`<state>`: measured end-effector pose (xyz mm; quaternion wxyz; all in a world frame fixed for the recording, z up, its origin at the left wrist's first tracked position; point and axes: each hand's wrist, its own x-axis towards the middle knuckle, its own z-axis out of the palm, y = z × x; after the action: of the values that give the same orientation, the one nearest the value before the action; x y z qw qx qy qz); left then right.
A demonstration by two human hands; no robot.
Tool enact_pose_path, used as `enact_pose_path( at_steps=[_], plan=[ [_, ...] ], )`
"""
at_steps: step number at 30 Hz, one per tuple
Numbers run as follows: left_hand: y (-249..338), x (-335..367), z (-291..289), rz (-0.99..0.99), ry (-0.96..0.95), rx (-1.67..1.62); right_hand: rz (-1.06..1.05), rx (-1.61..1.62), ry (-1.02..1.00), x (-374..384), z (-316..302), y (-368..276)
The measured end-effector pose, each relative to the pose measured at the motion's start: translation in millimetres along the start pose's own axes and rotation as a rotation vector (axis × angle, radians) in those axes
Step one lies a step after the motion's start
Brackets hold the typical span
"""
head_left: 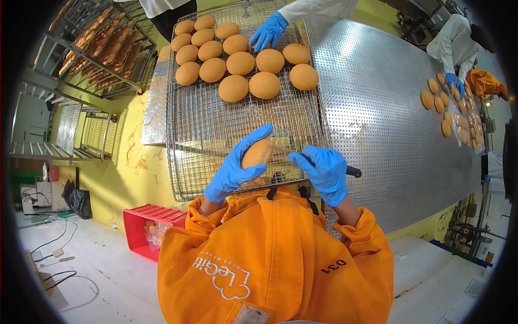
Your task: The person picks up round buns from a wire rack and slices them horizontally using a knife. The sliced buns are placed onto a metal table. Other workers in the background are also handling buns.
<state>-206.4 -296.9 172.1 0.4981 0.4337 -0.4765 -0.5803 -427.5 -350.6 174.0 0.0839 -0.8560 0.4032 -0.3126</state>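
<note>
My left hand (232, 171), in a blue glove, is wrapped round the side of a brown bun (256, 154) and holds it up over the near part of a wire rack (237, 116). In my gloved right hand (322, 168) is a knife, its black handle (353, 171) sticking out to the right. The thin blade points left and meets the bun's right side; how deep it sits is unclear. Several round brown buns (233, 88) lie in rows on the far half of the rack.
A co-worker's blue-gloved hand (268, 32) touches the far buns. To the right is a perforated metal table (388, 119), where another person handles buns (427, 99) and bags. A red crate (141, 229) stands at lower left; a rack trolley (89, 67) with buns is at far left.
</note>
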Motion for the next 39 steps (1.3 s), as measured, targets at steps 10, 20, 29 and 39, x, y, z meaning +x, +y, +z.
enact_pose_path(
  at_steps=[10,20,29,39],
  plan=[
    [-1.4,-0.8,-7.1,0.060,-0.043,0.070,-0.101,0.088,-0.011,-4.4,-3.8,-0.4],
    [-20.9,2.4,15.7,0.583,0.143,0.130,0.721,0.991,-0.060,-17.8,26.6,-31.3],
    [-42.2,15.8,18.0,0.326,0.167,-0.124,-0.084,0.321,0.048,4.0,-5.9,-27.0],
    [-18.7,1.5,9.7,0.629,0.121,0.520,0.435,0.642,-0.132,0.1,-12.6,-27.9]
  ],
)
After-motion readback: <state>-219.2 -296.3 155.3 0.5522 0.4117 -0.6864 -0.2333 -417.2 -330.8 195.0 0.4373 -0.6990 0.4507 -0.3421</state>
